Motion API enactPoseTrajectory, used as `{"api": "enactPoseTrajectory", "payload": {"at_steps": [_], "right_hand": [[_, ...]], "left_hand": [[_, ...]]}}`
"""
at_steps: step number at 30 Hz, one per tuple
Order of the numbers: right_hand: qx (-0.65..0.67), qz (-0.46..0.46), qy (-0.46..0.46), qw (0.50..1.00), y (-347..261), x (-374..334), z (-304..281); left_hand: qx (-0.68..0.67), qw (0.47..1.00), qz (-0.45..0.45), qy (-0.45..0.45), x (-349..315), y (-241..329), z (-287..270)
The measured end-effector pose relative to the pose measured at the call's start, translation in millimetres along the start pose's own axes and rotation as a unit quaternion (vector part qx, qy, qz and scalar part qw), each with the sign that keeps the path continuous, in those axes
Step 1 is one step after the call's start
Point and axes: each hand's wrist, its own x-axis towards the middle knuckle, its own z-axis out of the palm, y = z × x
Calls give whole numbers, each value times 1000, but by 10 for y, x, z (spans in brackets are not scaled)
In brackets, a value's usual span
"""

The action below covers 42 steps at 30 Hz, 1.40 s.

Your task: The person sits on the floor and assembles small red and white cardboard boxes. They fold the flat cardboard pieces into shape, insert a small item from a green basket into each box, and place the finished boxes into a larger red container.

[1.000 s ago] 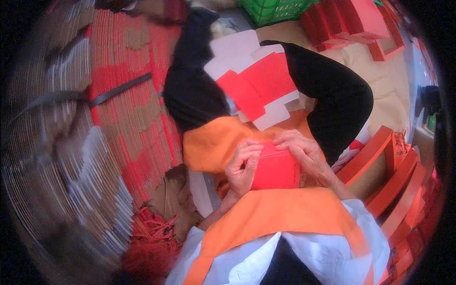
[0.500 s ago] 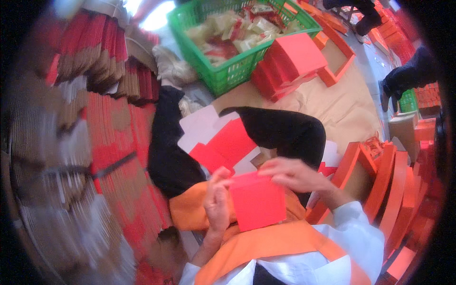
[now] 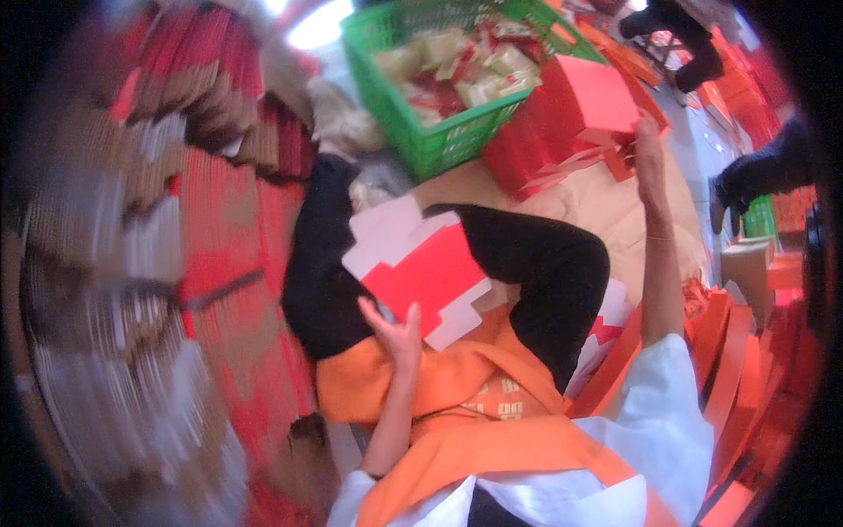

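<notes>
An orange apron (image 3: 500,452) overlies white shirt (image 3: 665,395), black trousers (image 3: 562,259).

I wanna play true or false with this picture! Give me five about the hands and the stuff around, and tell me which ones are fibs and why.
1. The right hand is stretched out to the red boxes. True.
2. The left hand is squeezed into a fist. False: its thumb and fingers are spread, right by the flat card. Whether it touches the card isn't clear.
3. The flat card is red and white. True.
4. The basket next to the boxes is blue. False: it is green, with small packets in it.
5. The person wears an orange apron. True.
</notes>
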Motion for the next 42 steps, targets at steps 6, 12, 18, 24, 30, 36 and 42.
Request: {"api": "enactPoseTrajectory", "payload": {"at_steps": [6,12,18,24,30,36,42], "right_hand": [[73,-73,203,974,-36,-545,170],[215,109,-161,957,-259,-1882,1108],[397,468,-246,751,-22,-2611,1611],[472,538,-216,664,161,-2594,1713],[514,544,-210,630,99,-2637,1681],[608,519,-170,576,-76,-2643,1521],[467,418,-235,743,-452,-2665,1451]], "left_hand": [[-18,1000,-23,7,160,-221,173],[-146,989,-27,25,68,89,51],[-116,993,-17,1,17,309,-71],[76,958,236,141,-2,279,-50],[-139,989,-3,39,-200,591,-129],[-131,991,8,-20,-178,685,-214],[-190,977,-55,-78,-186,615,-178]]}}
